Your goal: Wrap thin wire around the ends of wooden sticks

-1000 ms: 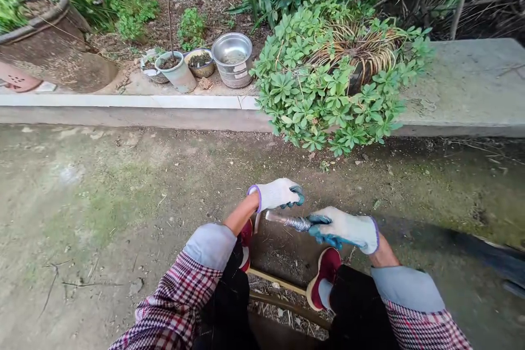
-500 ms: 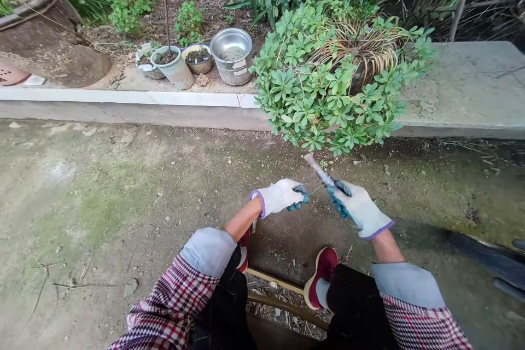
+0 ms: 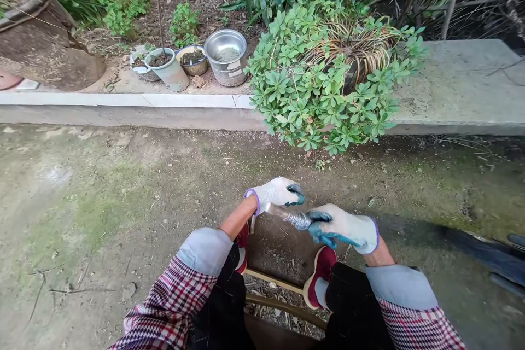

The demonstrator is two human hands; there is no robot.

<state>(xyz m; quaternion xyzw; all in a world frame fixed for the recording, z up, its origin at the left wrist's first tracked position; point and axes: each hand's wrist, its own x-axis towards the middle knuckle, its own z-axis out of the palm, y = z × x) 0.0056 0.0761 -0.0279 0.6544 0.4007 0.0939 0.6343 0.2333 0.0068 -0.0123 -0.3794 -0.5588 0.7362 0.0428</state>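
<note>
My left hand (image 3: 279, 191), in a white glove with green-coated fingers, is closed with its fingertips curled under. A thin wire ran from it half a second ago; that strand is too fine to make out now. My right hand (image 3: 344, 228), gloved alike, grips a short wooden stick (image 3: 277, 211) with silvery wire (image 3: 299, 221) wound round its middle. The stick points left, its bare end just below my left hand. Both hands are held above the dirt ground, in front of my knees.
A leafy potted plant (image 3: 328, 93) overhangs the raised ledge (image 3: 184, 100). Left of it stand a metal pot (image 3: 226, 60), small planters and a large brown pot (image 3: 45, 44). Red shoes (image 3: 322, 273) rest by a wooden bar (image 3: 274, 280). A dark object (image 3: 484, 254) lies at right.
My right hand has come down and left, swinging the wire-wound stick from pointing up and away to pointing left beneath my left hand. The left hand has barely moved.
</note>
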